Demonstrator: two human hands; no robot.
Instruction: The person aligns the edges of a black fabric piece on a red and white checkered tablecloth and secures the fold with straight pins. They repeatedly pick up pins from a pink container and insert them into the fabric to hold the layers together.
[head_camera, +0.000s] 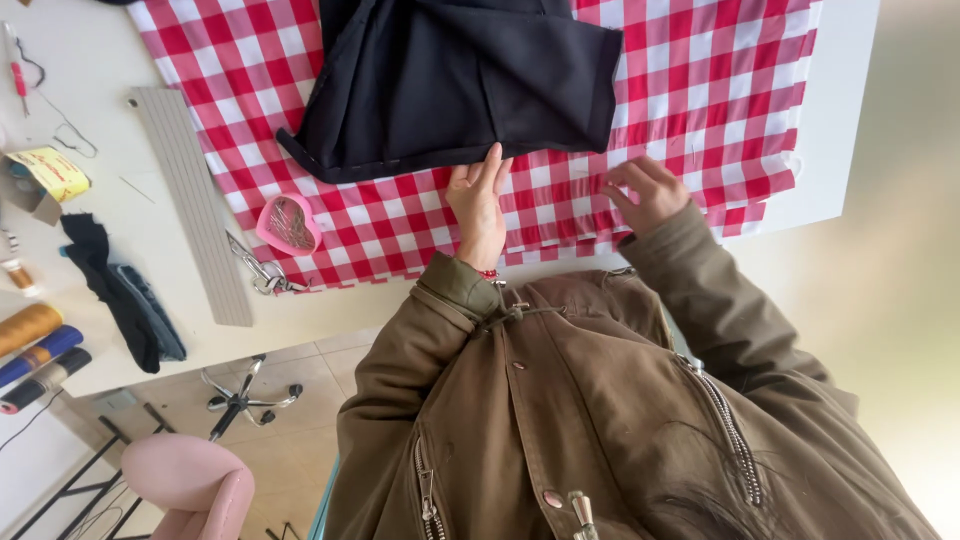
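Head view: two hands (478, 200) (648, 192); one checked cloth (700, 90)

A: Item one?
B: Red-and-white checked cloth (690, 110), gingham pattern, spread flat over the white surface (840, 120). Near edge folded into several layers, a little uneven at the right corner.

A: Item two?
B: Black garment (450, 80), plain dark fabric, lying on top of the checked cloth toward its left half. Folded hem along the near edge; a cuffed end points right. Upper part runs out of view.
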